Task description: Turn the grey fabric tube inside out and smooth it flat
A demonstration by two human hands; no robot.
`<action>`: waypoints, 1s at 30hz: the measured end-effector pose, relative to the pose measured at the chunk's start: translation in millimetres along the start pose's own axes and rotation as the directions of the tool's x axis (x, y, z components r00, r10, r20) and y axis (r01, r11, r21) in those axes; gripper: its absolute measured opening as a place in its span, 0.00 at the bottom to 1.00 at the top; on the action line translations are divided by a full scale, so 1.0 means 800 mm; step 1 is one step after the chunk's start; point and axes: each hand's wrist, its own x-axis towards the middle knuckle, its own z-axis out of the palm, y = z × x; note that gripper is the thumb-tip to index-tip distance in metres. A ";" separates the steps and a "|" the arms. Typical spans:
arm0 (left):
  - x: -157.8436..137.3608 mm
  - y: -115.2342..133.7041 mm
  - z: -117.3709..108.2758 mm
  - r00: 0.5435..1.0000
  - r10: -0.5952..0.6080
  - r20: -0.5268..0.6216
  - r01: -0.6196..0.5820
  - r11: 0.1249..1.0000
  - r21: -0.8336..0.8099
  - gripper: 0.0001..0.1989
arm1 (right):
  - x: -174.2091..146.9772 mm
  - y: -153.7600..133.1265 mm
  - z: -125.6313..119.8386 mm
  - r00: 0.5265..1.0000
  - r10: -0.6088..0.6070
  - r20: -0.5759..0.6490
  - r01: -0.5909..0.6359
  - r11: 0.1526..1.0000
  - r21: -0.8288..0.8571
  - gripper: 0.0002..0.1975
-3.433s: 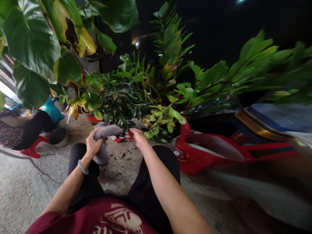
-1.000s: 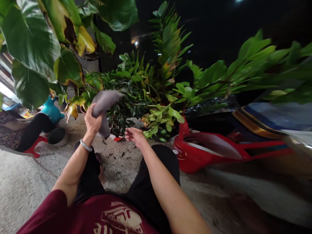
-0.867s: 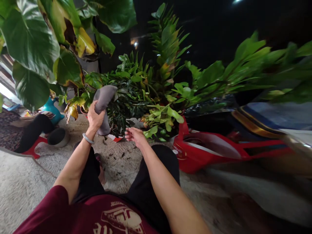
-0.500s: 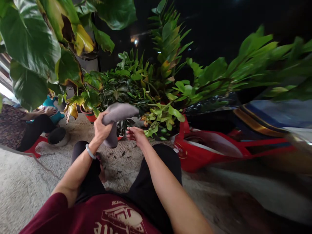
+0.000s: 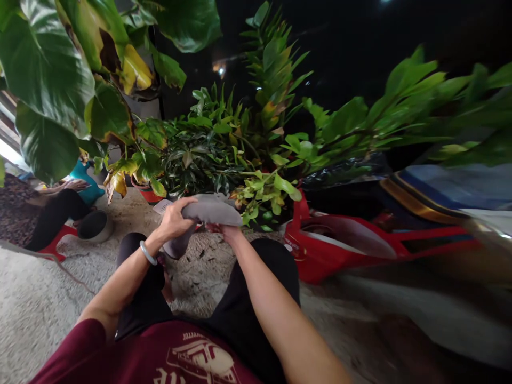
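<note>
A soft grey padded cloth piece (image 5: pixel 214 209), bent so that one rounded end points right and the other hangs down, is in front of my knees. My left hand (image 5: pixel 176 217), with a pale bangle on the wrist, is closed around its bend. A small pale printed tag or card (image 5: pixel 162 206) shows just behind that hand. Under the right-hand end, my right hand (image 5: pixel 222 229) has its fingers curled against the cloth; its fingertips are partly hidden by it.
Potted plants (image 5: pixel 208 154) crowd the space ahead, and large leaves (image 5: pixel 44 69) hang at upper left. An open red bag (image 5: pixel 316 261) stands to my right. At left sits another person (image 5: pixel 52 213) with a teal padded item (image 5: pixel 88 184), beside a dark bucket (image 5: pixel 96 226).
The grey piece has come down and swung rightward over my right hand, which now touches it from below. The pale tag has come into sight behind my left hand.
</note>
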 end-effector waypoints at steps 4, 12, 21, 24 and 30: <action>0.060 0.021 -0.045 0.914 0.066 -0.399 -0.057 0.998 0.035 0.27 | -0.005 -0.004 0.002 0.998 0.056 0.009 -0.057 0.997 0.058 0.04; 0.011 -0.020 -0.007 0.991 0.020 -0.136 -0.014 0.999 0.045 0.25 | -0.001 -0.002 0.007 0.996 0.072 -0.043 -0.069 0.994 0.083 0.05; 0.028 -0.028 -0.067 0.815 -0.014 -0.579 0.063 0.996 0.065 0.26 | -0.005 -0.005 0.006 0.998 0.064 -0.027 -0.062 0.995 0.081 0.04; 0.060 -0.028 -0.087 0.775 0.053 -0.630 0.040 0.990 0.132 0.27 | -0.006 -0.005 0.009 0.998 0.062 -0.028 -0.060 0.995 0.075 0.04; -0.039 -0.076 -0.022 0.864 -0.291 -0.411 0.345 0.937 0.061 0.26 | -0.006 -0.001 0.007 0.999 0.033 -0.034 -0.031 0.998 0.051 0.04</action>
